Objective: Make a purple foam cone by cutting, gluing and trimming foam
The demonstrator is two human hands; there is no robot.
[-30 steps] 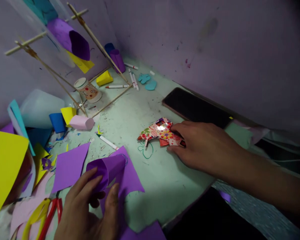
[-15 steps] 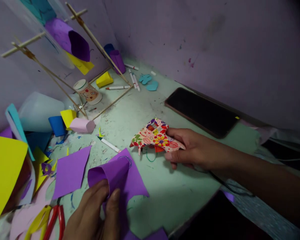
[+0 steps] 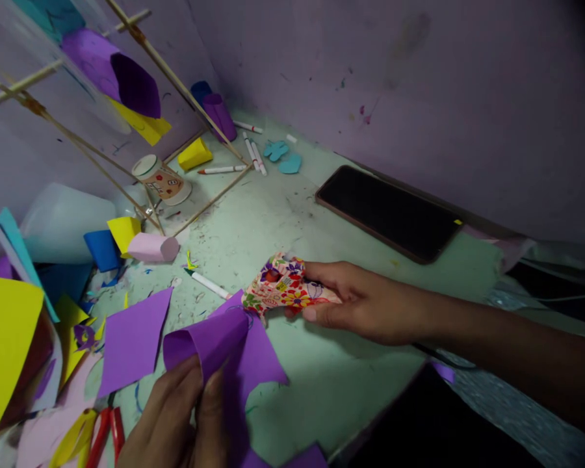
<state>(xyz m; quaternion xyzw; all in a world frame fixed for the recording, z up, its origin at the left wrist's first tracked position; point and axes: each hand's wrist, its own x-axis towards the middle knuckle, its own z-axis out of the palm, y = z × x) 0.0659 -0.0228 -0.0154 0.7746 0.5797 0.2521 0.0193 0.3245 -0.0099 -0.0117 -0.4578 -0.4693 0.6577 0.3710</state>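
Note:
My left hand point(image 3: 180, 413) is closed on a purple paper roll point(image 3: 212, 341), thumb outside and fingers inside its open end. Under the roll lies a flat purple sheet point(image 3: 263, 364). My right hand point(image 3: 355, 299) grips a flower-patterned glue gun point(image 3: 287, 286) by its handle. The gun's nozzle end is at the far end of the roll; whether it touches the paper I cannot tell. A dark cord trails from below my right wrist. Just beyond the roll rests a white marker point(image 3: 209, 285), and a purple square point(image 3: 135, 338) lies to the left.
A stick frame point(image 3: 214, 198) stands at the back left around a paper cup point(image 3: 163, 181). A phone point(image 3: 387, 211) lies along the wall. Red-handled scissors or pliers point(image 3: 100, 435) and paper scraps crowd the left. Markers point(image 3: 254, 155) and blue cutouts point(image 3: 290, 164) lie farther back.
My right hand has brought the glue gun left and slightly down to the far end of the purple roll. My left hand keeps its hold, and the view has shifted a little.

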